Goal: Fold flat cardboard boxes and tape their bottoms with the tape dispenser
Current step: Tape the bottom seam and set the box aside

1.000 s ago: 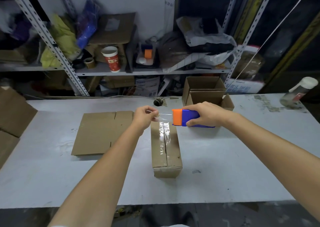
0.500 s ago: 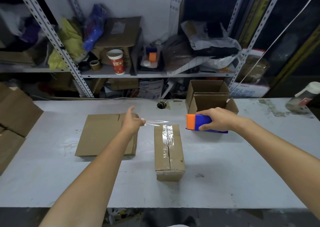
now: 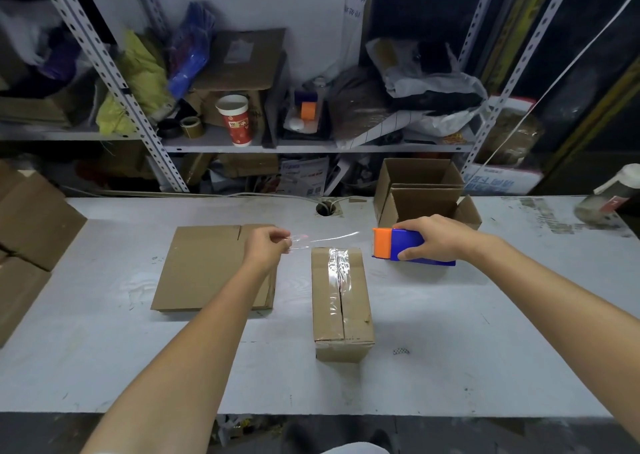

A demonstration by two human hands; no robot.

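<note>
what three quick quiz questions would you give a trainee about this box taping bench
1. True or false: the right hand grips the blue and orange plastic tape dispenser.
2. The left hand pinches: A) a strip of clear tape; B) a red paper cup; C) a pair of scissors.
3. Fill in: the flat brown cardboard sheet lies to the ____ of the taped brown cardboard box.
Key: 1 true; 2 A; 3 left.

one taped box point(image 3: 341, 301), two open boxes point(image 3: 419, 173) point(image 3: 427, 205), one flat cardboard stack point(image 3: 204, 266), one tape dispenser point(image 3: 405, 245), one tape strip point(image 3: 327, 237)
</note>
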